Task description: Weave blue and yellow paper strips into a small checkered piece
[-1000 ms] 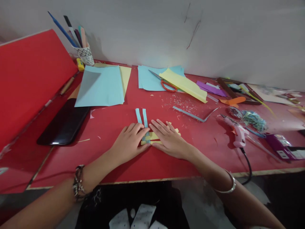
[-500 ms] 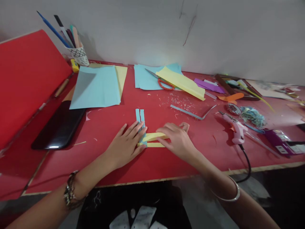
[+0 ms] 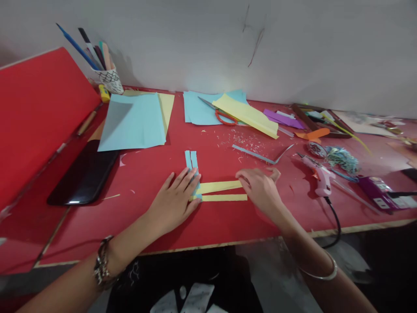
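Left hand (image 3: 174, 201) spread flat, fingers fanned, pinning the crossing where two narrow blue paper strips (image 3: 192, 167) meet two long yellow paper strips (image 3: 221, 192) on the red tabletop (image 3: 228, 221). Right hand (image 3: 260, 189) loosely curled, fingertips resting on the far ends of the yellow strips, nothing pinched. Best done, judging by the layout, with firm downward pressure at the crossing and the yellow pair drawn straight, parallel and snug against the blue. Farther right, pink glue gun (image 3: 321, 180) with black cord. Left, glossy black phone (image 3: 83, 176). Beyond, light blue paper sheet (image 3: 133, 124), red-handled scissors (image 3: 223, 115) on more cut paper, patterned cup of pens (image 3: 110, 80) against the white wall (image 3: 293, 48).
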Motion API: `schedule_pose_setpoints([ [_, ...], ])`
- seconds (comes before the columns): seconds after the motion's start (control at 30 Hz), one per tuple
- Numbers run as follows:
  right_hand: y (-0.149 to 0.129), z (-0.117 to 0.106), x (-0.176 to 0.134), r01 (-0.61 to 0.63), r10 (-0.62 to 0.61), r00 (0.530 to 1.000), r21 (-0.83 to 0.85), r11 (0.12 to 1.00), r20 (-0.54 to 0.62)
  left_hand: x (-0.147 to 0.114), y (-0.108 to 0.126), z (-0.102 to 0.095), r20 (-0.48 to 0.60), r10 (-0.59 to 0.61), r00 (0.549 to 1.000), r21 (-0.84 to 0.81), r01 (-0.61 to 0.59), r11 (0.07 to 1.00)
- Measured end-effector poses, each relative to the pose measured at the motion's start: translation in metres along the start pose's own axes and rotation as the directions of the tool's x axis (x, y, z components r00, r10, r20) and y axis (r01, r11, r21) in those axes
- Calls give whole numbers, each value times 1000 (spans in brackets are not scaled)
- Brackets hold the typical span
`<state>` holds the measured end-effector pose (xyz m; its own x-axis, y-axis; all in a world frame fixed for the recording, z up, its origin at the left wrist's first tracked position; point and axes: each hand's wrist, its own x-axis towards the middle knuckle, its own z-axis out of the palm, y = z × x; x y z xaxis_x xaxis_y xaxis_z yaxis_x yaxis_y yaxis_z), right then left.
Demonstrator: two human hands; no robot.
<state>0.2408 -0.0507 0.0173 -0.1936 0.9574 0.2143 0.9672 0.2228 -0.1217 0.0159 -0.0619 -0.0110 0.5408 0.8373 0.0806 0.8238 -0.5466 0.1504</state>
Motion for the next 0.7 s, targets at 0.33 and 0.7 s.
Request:
schedule_pose_setpoints([
  [0.33, -56, 5, -22, 308, -327, 927, 125, 943, 183, -5, -20, -12, 4, 38, 999, -285, -35, 958],
  [0.7, -62, 19, -30, 222, -230, 969, 91, 971, 95, -7, -19, -17, -70, 70, 995, -301, -88, 950],
])
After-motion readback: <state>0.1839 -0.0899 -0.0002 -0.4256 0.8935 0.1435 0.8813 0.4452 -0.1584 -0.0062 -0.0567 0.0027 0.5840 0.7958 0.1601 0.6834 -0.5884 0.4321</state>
